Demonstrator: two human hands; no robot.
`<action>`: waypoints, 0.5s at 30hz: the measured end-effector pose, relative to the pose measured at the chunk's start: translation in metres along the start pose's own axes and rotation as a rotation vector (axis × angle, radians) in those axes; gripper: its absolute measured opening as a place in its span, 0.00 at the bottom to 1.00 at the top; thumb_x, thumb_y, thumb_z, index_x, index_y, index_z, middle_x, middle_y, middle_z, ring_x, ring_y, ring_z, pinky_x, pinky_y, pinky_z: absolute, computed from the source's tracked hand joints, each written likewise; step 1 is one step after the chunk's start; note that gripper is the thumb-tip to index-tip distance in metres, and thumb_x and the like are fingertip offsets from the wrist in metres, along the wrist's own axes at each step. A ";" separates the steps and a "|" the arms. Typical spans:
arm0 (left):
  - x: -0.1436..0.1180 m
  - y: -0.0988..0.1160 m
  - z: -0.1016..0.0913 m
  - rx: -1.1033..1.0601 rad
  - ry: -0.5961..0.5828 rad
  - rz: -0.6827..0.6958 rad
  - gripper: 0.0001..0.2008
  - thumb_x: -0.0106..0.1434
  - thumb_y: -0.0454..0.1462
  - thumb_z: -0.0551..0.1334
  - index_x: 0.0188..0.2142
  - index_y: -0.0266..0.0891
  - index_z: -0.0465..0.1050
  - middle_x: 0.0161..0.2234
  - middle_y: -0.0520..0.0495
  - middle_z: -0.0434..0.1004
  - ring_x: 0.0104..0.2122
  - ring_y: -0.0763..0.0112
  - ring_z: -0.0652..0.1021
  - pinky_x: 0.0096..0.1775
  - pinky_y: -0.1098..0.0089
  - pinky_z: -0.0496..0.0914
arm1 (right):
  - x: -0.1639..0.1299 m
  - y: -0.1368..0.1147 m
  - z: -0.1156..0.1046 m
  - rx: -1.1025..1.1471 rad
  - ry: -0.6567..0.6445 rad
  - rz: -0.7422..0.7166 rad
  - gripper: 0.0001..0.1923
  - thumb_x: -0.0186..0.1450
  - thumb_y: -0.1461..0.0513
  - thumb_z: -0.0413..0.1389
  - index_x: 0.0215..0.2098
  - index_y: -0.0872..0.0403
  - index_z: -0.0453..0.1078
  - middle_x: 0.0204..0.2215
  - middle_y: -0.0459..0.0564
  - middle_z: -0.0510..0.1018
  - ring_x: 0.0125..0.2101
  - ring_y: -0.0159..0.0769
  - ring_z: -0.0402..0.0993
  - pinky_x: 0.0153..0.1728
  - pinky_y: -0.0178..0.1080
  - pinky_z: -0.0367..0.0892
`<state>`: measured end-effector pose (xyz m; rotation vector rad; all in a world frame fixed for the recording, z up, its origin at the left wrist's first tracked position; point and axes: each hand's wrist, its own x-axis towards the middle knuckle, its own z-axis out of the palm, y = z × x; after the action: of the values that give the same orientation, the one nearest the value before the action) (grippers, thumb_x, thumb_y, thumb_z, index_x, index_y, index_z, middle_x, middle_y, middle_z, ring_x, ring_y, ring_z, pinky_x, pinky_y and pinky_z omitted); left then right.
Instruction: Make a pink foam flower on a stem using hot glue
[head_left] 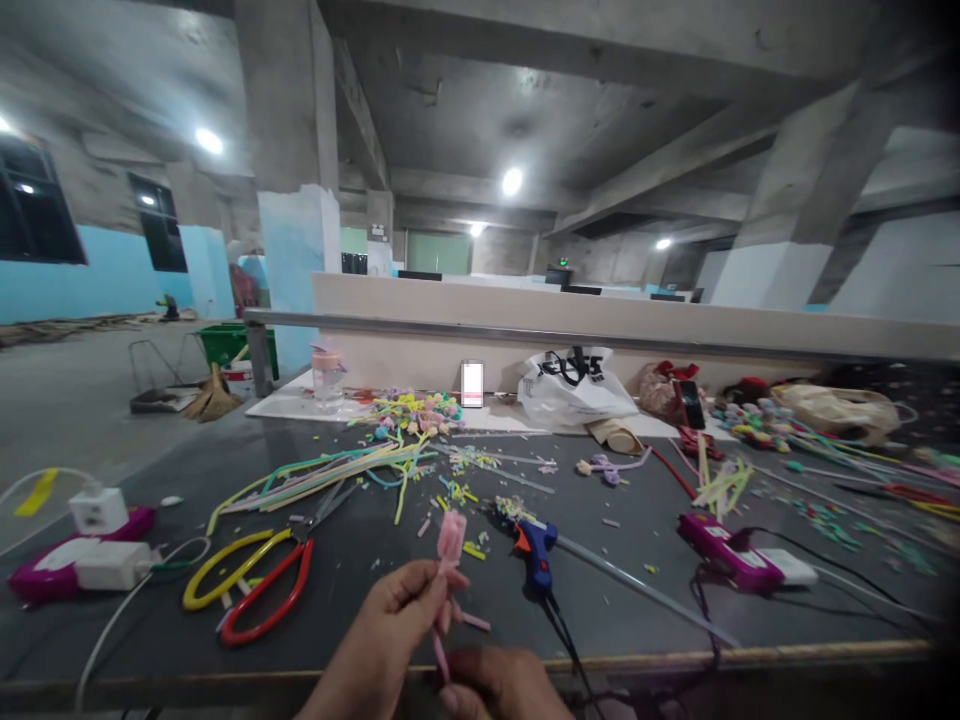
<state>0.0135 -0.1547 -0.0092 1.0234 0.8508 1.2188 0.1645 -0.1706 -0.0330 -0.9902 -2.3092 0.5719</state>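
My left hand (390, 625) pinches a pink pipe-cleaner flower (451, 540) by its upper stem, holding it upright over the near edge of the dark table (150, 650). Just below it, my right hand (499, 685) grips the lower end of the same pink stem. A blue hot-glue gun (536, 555) lies on the table just right of the flower, its cord running toward me. Scissors with one yellow and one red handle (255, 580) lie to the left of my left hand.
Loose coloured pipe cleaners (337, 470) and scraps litter the middle of the table. Magenta power strips sit at the left (67, 570) and right (724, 555). A phone (472, 383), a white plastic bag (574, 385) and a clear cup (328, 375) stand at the back.
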 end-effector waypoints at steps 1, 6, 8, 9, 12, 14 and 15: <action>-0.003 0.003 0.000 -0.048 -0.006 -0.015 0.16 0.45 0.52 0.66 0.25 0.42 0.76 0.16 0.51 0.65 0.20 0.73 0.68 0.26 0.71 0.61 | -0.002 -0.004 -0.008 0.013 0.043 0.031 0.22 0.65 0.50 0.43 0.27 0.54 0.72 0.19 0.45 0.75 0.21 0.29 0.71 0.20 0.26 0.60; -0.014 0.009 0.007 -0.220 -0.130 -0.244 0.19 0.39 0.52 0.68 0.24 0.41 0.71 0.12 0.58 0.56 0.11 0.83 0.53 0.16 0.76 0.47 | 0.000 -0.023 -0.030 0.174 0.460 0.136 0.12 0.63 0.57 0.51 0.34 0.53 0.74 0.31 0.50 0.78 0.34 0.34 0.74 0.37 0.32 0.67; -0.017 0.005 0.009 -0.208 -0.137 -0.288 0.21 0.41 0.53 0.68 0.24 0.40 0.69 0.12 0.59 0.56 0.11 0.85 0.52 0.16 0.77 0.44 | 0.004 -0.029 -0.030 0.300 0.507 0.112 0.10 0.61 0.57 0.53 0.34 0.51 0.76 0.33 0.51 0.78 0.36 0.36 0.74 0.38 0.34 0.68; -0.018 0.002 0.010 -0.194 -0.135 -0.287 0.21 0.41 0.53 0.67 0.24 0.39 0.68 0.12 0.60 0.56 0.11 0.85 0.52 0.16 0.77 0.44 | 0.006 -0.030 -0.028 0.363 0.510 0.109 0.10 0.61 0.57 0.54 0.34 0.50 0.76 0.33 0.51 0.78 0.36 0.36 0.74 0.38 0.34 0.68; -0.018 -0.008 0.009 -0.127 -0.131 -0.242 0.22 0.44 0.54 0.66 0.25 0.37 0.66 0.12 0.60 0.58 0.11 0.86 0.53 0.15 0.78 0.44 | 0.010 -0.031 -0.022 0.524 0.459 0.138 0.10 0.60 0.56 0.55 0.34 0.49 0.78 0.35 0.53 0.77 0.38 0.38 0.73 0.41 0.38 0.68; -0.017 -0.015 0.008 -0.101 -0.140 -0.236 0.22 0.46 0.54 0.65 0.26 0.37 0.66 0.13 0.60 0.59 0.11 0.86 0.54 0.15 0.79 0.45 | 0.010 -0.028 -0.017 0.619 0.429 0.184 0.10 0.59 0.55 0.56 0.33 0.49 0.78 0.35 0.53 0.76 0.38 0.40 0.73 0.40 0.40 0.68; -0.017 -0.019 0.008 -0.097 -0.150 -0.243 0.22 0.46 0.53 0.65 0.26 0.36 0.67 0.13 0.60 0.59 0.11 0.87 0.54 0.15 0.79 0.45 | 0.010 -0.026 -0.014 0.666 0.425 0.209 0.10 0.58 0.55 0.57 0.32 0.49 0.78 0.35 0.53 0.76 0.38 0.40 0.73 0.40 0.40 0.68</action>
<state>0.0239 -0.1734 -0.0245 0.8929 0.7667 0.9556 0.1540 -0.1774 -0.0045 -0.9065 -1.4927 1.0169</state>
